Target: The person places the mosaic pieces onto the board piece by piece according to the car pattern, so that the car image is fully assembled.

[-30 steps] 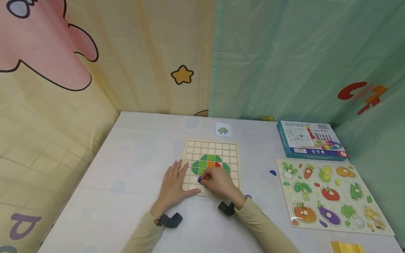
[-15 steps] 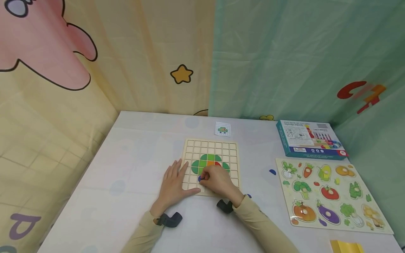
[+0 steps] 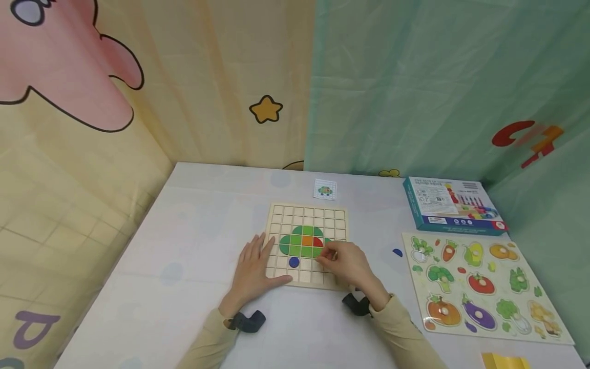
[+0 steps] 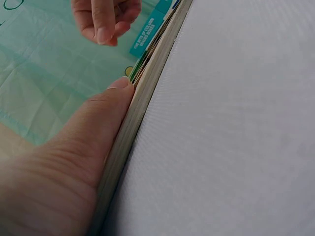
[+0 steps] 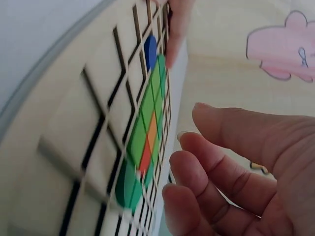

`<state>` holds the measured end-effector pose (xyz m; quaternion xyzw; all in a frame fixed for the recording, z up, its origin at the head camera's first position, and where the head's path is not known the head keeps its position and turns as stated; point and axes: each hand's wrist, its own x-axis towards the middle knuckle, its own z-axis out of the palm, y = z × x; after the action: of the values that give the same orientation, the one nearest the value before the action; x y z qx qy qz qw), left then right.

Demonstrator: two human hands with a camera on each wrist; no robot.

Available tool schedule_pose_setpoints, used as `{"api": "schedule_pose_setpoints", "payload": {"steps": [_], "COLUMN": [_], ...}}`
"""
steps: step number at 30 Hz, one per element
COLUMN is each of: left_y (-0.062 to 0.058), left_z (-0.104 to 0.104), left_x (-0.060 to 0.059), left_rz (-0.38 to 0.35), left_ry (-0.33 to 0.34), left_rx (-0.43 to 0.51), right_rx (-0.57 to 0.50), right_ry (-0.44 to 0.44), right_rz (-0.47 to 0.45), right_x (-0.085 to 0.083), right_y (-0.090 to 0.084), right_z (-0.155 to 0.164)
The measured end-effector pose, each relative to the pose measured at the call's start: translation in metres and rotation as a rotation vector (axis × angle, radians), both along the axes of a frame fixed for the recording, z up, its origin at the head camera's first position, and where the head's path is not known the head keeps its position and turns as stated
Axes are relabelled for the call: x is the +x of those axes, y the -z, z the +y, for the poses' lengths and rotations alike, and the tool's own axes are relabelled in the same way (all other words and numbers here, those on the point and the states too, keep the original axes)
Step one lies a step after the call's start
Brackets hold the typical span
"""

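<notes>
A wooden grid board [image 3: 286, 215] lies mid-table, bearing a car-like pattern of green tiles [image 3: 296, 245], an orange square tile [image 3: 307, 240] and a red quarter-round tile [image 3: 317, 242]. Below the pattern's left part sits a round blue shape [image 3: 294, 262]. My left hand [image 3: 251, 264] rests with spread fingers on the board's left side; its thumb touches the board edge [image 4: 142, 105] in the left wrist view. Over the board's right part hovers my right hand [image 3: 348, 264]. Its fingers are loosely bent, and a gap with nothing in it shows between thumb and forefinger [image 5: 194, 147].
Right of the board lies a blue half-round tile [image 3: 397, 252]. Beyond it are a vegetable puzzle board [image 3: 454, 282] and a boxed game [image 3: 454, 205]. A small pattern card [image 3: 324, 189] lies behind the grid board. A yellow block [image 3: 504, 361] is at the front right.
My right hand has let go of the blue piece and moved right across the board, uncovering the round blue shape. The left hand stays in place.
</notes>
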<state>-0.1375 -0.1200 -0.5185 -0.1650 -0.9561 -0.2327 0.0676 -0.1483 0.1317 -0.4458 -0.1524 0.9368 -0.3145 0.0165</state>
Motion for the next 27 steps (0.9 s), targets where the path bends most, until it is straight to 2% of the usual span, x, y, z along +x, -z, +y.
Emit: {"api": "schedule_pose_setpoints", "payload": {"steps": [8,13,17,23,27], "left_y": [-0.001,-0.002,-0.002,-0.001,0.000], "left_z": [-0.001,-0.001,-0.001,0.000,0.001], "left_x": [0.000,0.000,0.000,0.000,0.000], "left_rz": [-0.020,-0.051,-0.042,-0.005,-0.011], "left_ry": [0.001,-0.004,-0.005,0.003,0.005], "left_rx": [0.001,-0.009,-0.008,0.012,0.006], "right_rx": [0.012,0.020,0.001,-0.035,-0.072], "right_ry": [0.138,0.153,0.072,-0.104,-0.168], "right_rz": [-0.019,-0.070,-0.116,-0.154,-0.184], "right_x": [0.011,0.020,0.027,0.033,0.035], "right_y": [-0.005,-0.003,0.003,0.016,0.021], "right_z": [0.053,0.077,0.088,0.099,0.102]}}
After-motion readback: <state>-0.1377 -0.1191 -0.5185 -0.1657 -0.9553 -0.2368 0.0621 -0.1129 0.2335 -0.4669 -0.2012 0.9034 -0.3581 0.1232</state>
